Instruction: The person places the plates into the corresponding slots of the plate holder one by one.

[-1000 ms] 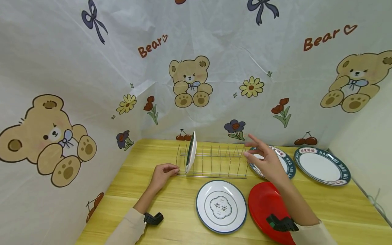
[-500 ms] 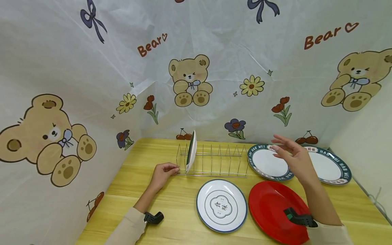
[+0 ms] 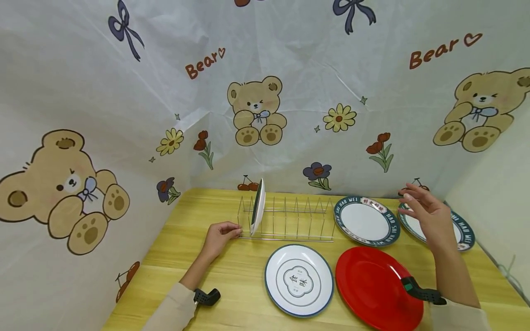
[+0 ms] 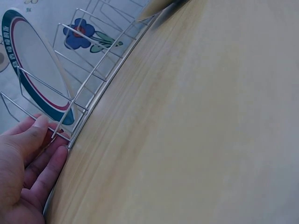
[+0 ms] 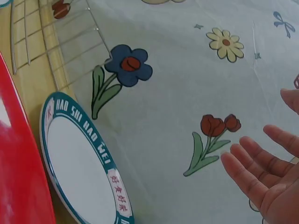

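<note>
A wire dish rack (image 3: pixel 290 219) stands at the back of the yellow table (image 3: pixel 232 276), with one teal-rimmed plate (image 3: pixel 258 206) upright in its left slot. My left hand (image 3: pixel 219 235) grips the rack's left end (image 4: pixel 60 135), fingers (image 4: pixel 35 135) curled on the wire. My right hand (image 3: pixel 426 214) hovers open above the far right teal-rimmed plate (image 3: pixel 461 227), fingers spread (image 5: pixel 261 170), holding nothing. Another teal-rimmed plate (image 3: pixel 366 220) lies flat to its left (image 5: pixel 84 172).
A white plate with a centre motif (image 3: pixel 299 279) and a red plate (image 3: pixel 374 285) lie side by side at the front of the table. Bear-patterned sheets (image 3: pixel 265 92) wall in the table at the back and both sides.
My right hand has swung from the rack's right end across to the right, over the far right plate. The left hand has stayed on the rack.
</note>
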{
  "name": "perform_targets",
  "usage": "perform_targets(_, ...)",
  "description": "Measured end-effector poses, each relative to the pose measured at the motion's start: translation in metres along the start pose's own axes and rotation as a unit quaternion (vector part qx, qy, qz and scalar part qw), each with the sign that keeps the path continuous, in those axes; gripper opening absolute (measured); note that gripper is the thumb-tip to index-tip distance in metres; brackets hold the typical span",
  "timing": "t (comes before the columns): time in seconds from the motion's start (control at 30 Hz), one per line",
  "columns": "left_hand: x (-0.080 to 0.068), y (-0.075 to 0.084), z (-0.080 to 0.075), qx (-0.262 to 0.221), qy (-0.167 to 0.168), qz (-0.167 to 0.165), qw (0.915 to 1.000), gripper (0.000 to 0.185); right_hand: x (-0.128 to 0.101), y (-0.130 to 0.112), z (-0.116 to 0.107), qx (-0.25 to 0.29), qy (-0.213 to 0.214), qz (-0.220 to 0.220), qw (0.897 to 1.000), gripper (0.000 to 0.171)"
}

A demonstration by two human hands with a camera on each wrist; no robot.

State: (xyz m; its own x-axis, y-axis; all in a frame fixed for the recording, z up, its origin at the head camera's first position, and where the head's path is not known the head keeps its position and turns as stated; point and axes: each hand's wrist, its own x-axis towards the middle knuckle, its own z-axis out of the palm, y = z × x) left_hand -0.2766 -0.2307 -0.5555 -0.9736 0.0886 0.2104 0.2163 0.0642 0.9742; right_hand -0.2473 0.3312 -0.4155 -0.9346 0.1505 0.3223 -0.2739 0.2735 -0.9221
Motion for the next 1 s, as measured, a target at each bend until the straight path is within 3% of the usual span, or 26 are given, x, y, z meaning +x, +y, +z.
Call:
perform_targets(0.13,0.0,-0.001,0.0,0.001,0.0,0.004,1.0,0.015,0.002,0.01,-0.018,0.025,0.034,0.031,0.999,0.05)
perform_targets(0.3,-0.001,-0.002,0.0,0.005,0.004,0.009,0.9999,0.014,0.002,0.022,-0.043,0.117,0.069,0.058,0.989,0.051)
perform_targets(0.6,-0.002,-0.001,0.001,0.005,0.0,0.013,0.9999,0.015,-0.004,0.05,-0.084,0.109,0.113,0.15,0.976,0.068)
perform_targets(0.67,-0.002,0.0,0.001,0.002,-0.001,0.01,0.9999,0.014,-0.005,0.057,-0.091,0.088,0.115,0.168,0.975,0.071)
perform_targets(0.8,-0.002,0.001,0.001,-0.003,0.001,0.002,1.0,0.015,-0.006,0.07,-0.104,-0.025,0.128,0.211,0.969,0.07)
perform_targets(0.9,-0.002,0.002,0.001,-0.009,0.001,-0.004,0.9999,0.015,-0.006,0.078,-0.108,-0.125,0.148,0.246,0.95,0.069)
perform_targets(1.0,-0.002,0.002,0.002,-0.01,0.001,-0.003,0.9999,0.016,-0.008,0.087,-0.112,-0.169,0.174,0.27,0.932,0.07)
